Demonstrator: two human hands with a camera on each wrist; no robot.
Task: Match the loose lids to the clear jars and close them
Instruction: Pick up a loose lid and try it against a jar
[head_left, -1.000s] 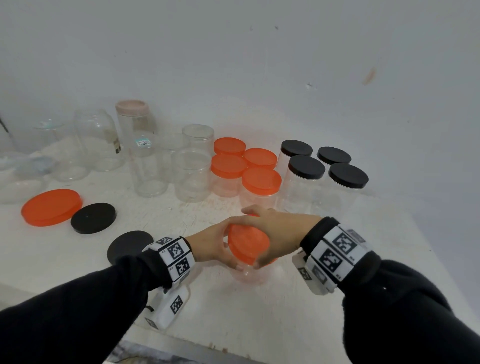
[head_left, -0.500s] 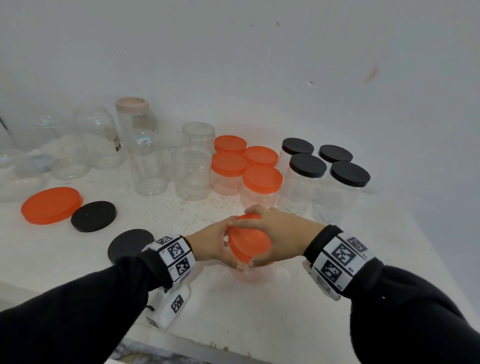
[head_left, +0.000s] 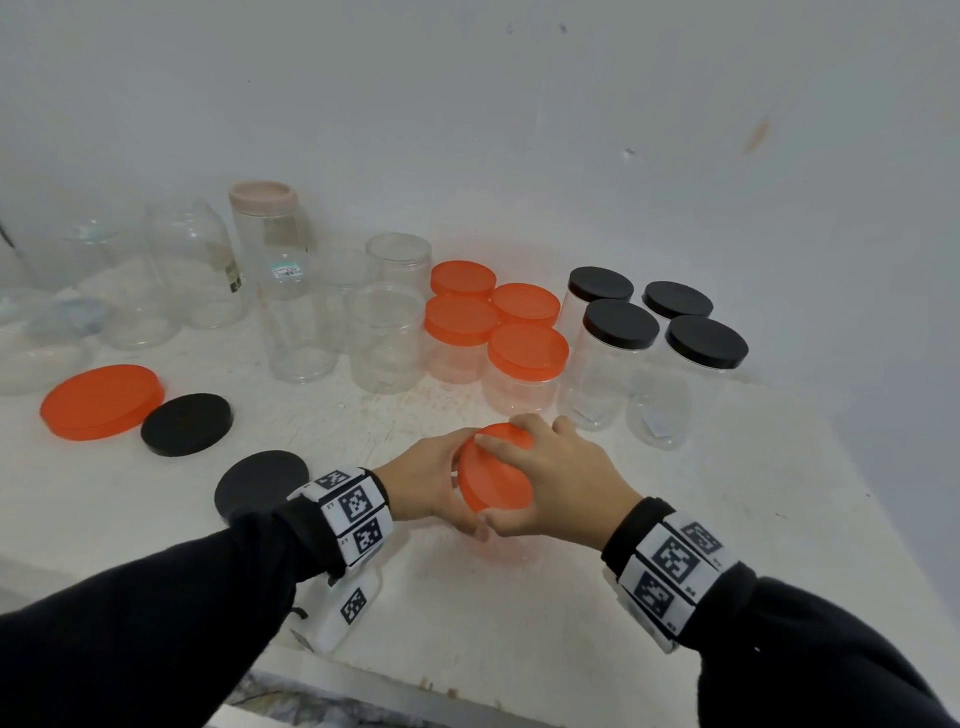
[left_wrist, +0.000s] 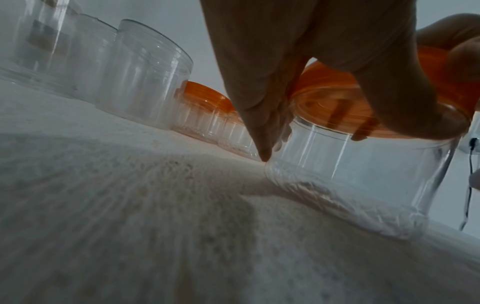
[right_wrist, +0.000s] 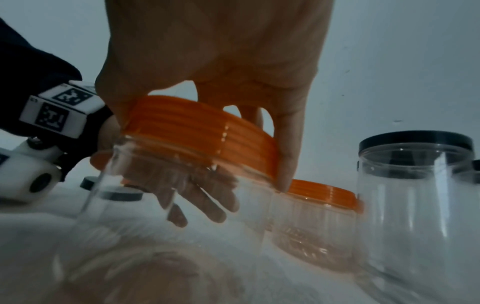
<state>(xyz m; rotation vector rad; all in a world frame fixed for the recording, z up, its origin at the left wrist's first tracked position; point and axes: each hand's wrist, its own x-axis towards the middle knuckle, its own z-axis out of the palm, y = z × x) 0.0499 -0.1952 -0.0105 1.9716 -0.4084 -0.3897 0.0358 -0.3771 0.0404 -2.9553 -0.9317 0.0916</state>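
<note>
White table (head_left: 545, 613), stained: four orange-lidded jars (head_left: 524, 364), four black-lidded jars (head_left: 613, 353), open clear jars (head_left: 384, 338), loose orange lid (head_left: 101, 400), two loose black lids (head_left: 186, 423)

left hand (left_wrist: 298, 67) gripping clear jar (left_wrist: 363, 174), orange lid (left_wrist: 337, 96) on top

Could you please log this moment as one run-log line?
right hand: grips orange lid | left hand: holds clear jar | lid: on jar

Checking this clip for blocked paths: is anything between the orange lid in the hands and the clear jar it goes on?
Nothing visible. The orange lid already sits on the clear jar's mouth, tilted; the right hand grips it from above, the left hand steadies the jar.
</note>
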